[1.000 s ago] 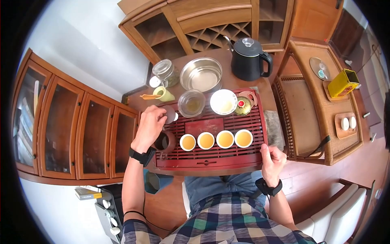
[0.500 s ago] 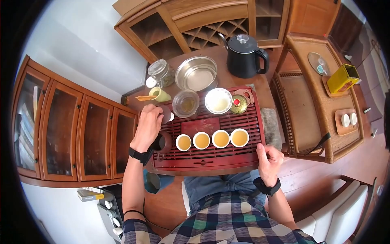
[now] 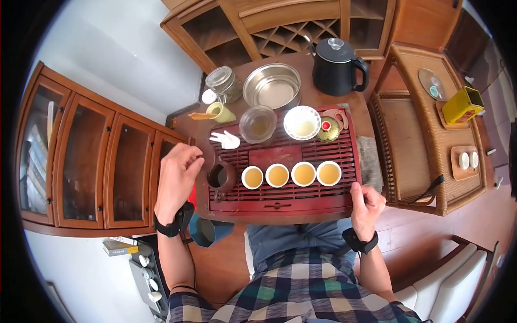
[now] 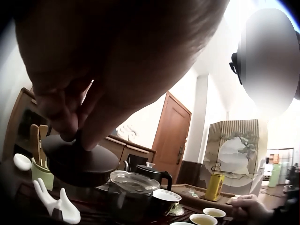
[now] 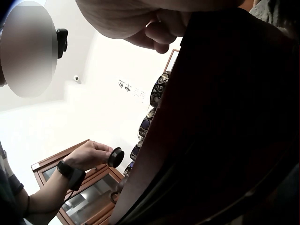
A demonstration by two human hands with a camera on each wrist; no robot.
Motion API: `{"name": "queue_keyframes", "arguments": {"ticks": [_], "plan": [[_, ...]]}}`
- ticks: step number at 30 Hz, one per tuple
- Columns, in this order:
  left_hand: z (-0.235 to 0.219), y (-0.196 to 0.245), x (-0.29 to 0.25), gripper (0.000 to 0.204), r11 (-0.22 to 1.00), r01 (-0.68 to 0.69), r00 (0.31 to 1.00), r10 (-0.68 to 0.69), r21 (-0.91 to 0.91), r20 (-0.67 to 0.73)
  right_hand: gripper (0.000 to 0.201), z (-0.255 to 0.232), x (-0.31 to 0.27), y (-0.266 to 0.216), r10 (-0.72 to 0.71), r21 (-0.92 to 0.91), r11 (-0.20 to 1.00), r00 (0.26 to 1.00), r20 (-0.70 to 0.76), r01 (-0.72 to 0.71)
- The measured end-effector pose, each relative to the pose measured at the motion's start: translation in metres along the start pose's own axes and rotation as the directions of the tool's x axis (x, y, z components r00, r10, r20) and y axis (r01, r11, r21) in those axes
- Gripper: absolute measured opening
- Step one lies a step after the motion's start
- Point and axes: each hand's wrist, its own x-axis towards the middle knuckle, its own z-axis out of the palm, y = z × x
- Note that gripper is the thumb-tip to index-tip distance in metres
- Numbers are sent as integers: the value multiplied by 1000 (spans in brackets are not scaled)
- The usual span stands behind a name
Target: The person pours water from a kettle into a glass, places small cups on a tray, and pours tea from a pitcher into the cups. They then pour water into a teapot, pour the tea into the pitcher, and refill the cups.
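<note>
One dark round teapot lid pinched in left hand, right hand apparently clenched, empty.

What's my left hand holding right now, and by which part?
The left hand pinches the dark teapot lid by the knob on its top.

In the head view the left hand covers the dark lid it pinches, so only the wrist views show it. The left wrist view crops that hand at the top edge, close and blurred. The right hand is cut off at the top of its wrist view, where the tea tray fills the frame, hiding the cups.
</note>
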Motion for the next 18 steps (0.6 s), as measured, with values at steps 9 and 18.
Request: {"name": "queue_keyframes", "arguments": {"ticks": [9, 18], "plan": [[22, -28, -28, 12, 999, 25, 999, -23, -35, 49, 21, 1, -1, 0, -16, -28, 999, 1000, -2, 16], [33, -38, -29, 14, 1000, -13, 998, 13, 5, 56, 22, 1, -2, 3, -25, -17, 1000, 1000, 3, 25]]}}
